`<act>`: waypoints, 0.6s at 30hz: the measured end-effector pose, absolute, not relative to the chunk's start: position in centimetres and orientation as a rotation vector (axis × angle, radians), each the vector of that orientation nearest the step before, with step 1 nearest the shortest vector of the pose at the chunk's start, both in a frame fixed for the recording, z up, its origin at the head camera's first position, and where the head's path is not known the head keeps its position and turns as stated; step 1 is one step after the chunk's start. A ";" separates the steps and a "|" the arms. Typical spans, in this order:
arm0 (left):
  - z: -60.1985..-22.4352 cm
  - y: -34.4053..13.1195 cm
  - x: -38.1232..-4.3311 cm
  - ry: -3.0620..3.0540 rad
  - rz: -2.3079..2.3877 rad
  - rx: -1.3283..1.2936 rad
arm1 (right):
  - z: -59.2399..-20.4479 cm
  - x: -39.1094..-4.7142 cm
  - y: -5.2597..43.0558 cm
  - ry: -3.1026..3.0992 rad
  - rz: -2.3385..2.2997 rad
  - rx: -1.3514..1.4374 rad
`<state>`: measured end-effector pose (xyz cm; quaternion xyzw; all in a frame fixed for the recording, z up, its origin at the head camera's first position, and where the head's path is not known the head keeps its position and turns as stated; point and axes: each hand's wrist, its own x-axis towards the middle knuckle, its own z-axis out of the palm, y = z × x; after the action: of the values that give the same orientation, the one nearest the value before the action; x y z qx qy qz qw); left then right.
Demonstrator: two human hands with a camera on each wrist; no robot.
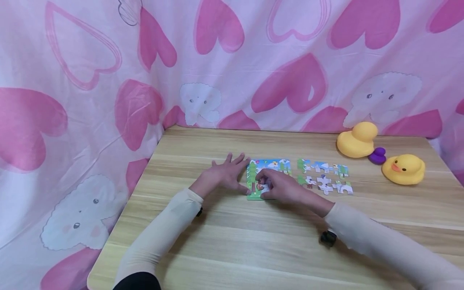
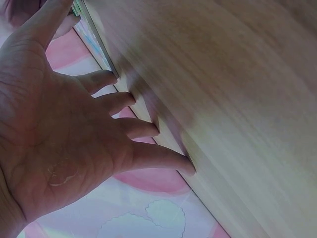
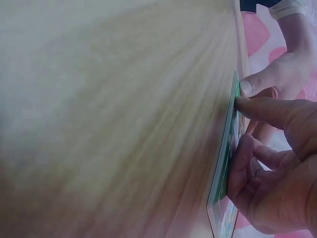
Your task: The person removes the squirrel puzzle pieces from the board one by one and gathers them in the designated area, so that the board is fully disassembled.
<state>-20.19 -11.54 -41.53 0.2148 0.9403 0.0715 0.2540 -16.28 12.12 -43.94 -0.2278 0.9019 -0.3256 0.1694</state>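
Note:
In the head view a picture puzzle board (image 1: 252,161) with a green and blue forest scene lies flat on the table. My left hand (image 1: 227,174) is at its left side, fingers spread, thumb and index fingertips right at the edge; the left wrist view shows the fingertips of this hand (image 2: 74,124) down by the tabletop. Over the board's lower left part, my right hand (image 1: 280,185) has thumb and curled fingers around a small puzzle piece (image 1: 264,188), partly hidden by the hand. In the right wrist view the right thumb and fingers meet the board (image 3: 225,163).
Several loose jigsaw pieces (image 1: 325,184) lie in two rows right of the board. Farther right stand a yellow rubber duck (image 1: 355,143), a small purple duck (image 1: 378,156) and another yellow duck (image 1: 404,169). A pink heart-patterned curtain (image 1: 232,72) hangs behind the wooden table (image 1: 232,241).

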 end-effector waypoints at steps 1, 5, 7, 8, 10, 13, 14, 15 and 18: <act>-41.6 -11.5 -20.2 2.555 0.194 0.583 | -43.9 -16.4 12.1 2.555 -0.925 -0.640; -41.6 -11.6 -20.2 2.556 0.206 0.584 | -43.9 -16.8 11.9 2.545 -0.903 -0.630; -41.6 -11.7 -20.2 2.556 0.217 0.583 | -43.8 -16.9 11.7 2.552 -0.891 -0.636; -41.6 -11.7 -20.2 2.558 0.217 0.583 | -43.7 -16.9 11.7 2.555 -0.887 -0.642; -41.7 -11.8 -20.2 2.559 0.218 0.580 | -43.6 -16.9 11.5 2.563 -0.882 -0.652; -41.7 -12.0 -20.2 2.556 0.215 0.583 | -43.5 -16.9 11.3 2.569 -0.867 -0.652; -41.8 -12.0 -20.2 2.555 0.213 0.585 | -43.5 -16.9 11.3 2.569 -0.862 -0.644; -41.7 -11.9 -20.2 2.552 0.215 0.588 | -43.6 -16.9 11.3 2.571 -0.856 -0.634; -41.7 -11.7 -20.2 2.550 0.214 0.601 | -43.6 -16.8 11.5 2.578 -0.852 -0.623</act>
<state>-20.23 -11.74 -41.69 0.2210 0.9384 0.0788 0.2537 -16.78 11.46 -43.61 -0.2201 0.9108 -0.3012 0.1770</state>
